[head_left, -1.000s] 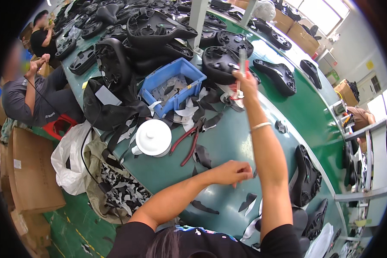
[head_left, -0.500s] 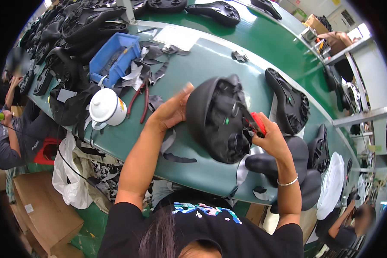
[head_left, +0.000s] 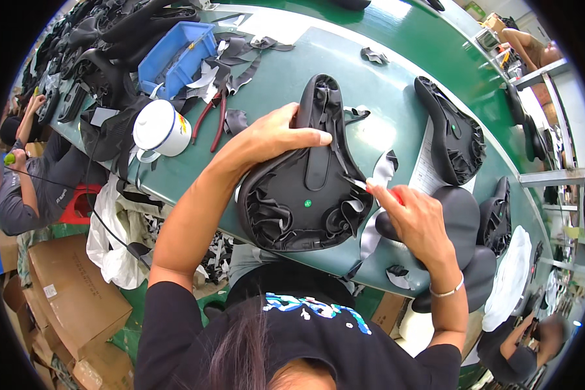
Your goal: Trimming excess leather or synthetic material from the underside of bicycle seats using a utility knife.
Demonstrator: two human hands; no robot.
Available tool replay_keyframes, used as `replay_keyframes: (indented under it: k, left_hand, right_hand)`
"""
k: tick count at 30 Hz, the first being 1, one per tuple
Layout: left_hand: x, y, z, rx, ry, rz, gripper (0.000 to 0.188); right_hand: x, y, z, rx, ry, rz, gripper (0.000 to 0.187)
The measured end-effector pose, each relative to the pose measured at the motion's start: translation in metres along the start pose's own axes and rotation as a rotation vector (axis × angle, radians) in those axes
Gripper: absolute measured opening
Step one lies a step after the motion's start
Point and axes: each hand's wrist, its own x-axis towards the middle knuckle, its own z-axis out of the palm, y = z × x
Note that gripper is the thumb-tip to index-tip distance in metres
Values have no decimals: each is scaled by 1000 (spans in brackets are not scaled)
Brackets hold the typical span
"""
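Bicycle saddle (head_left: 299, 188), black, underside uppermost, held over the near edge of the green worktable (head_left: 283, 78), in front of the wearer's torso. Long axis: directed away from the body, nearly straight, leaning slightly right; the narrow nose is pointed to the far side, the broad rear is turned toward the wearer. Gathered cover material is seen round the rear. Left hand (head_left: 273, 135): the saddle is gripped at its left flank near the nose, thumb laid across the underside, the other fingers mostly hidden. Right hand (head_left: 416, 221): fingers curled closed round a red-handled tool (head_left: 397, 196) at the saddle's right edge; its exact type cannot be told. Markings: a round green sticker (head_left: 307, 204) is borne on the underside, its pale mark too small to be read; coloured printing is carried on the lidded white mug (head_left: 162, 128); faint lines are seen on the paper sheet (head_left: 424, 166) beneath a second saddle (head_left: 450, 133), not legible. Also listed: red-handled pincers (head_left: 221, 116) beside the mug.
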Motion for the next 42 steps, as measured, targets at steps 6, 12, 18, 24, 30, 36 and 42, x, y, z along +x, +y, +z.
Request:
replay_keyframes:
  k: [6,12,18,24,30,36,42]
  left_hand:
    - [-5,-18,-8,-98,47,62,52]
    - [-43,-32,2,-169,292,13,54]
    - [-70,-57,0,-281,395,58,54]
    - [-83,-82,-5,-278,470,41,59]
    - [-69,-31,14,946,527,561,65]
    - [-21,-35,24,740,-3,649,12]
    - [-21,-14,31,451,-93,316,34]
  right_hand:
    - [-42,-40,34,-62,-146,346,57]
    - [-66,-107,48,289,5,644,57]
    - [-35,-69,49,648,466,553,46]
    - [27,-34,41,776,437,598,44]
    - [30,-39,19,1055,440,695,44]
    - [7,-44,20,795,307,504,49]
    - [-7,-38,29,156,65,200,58]
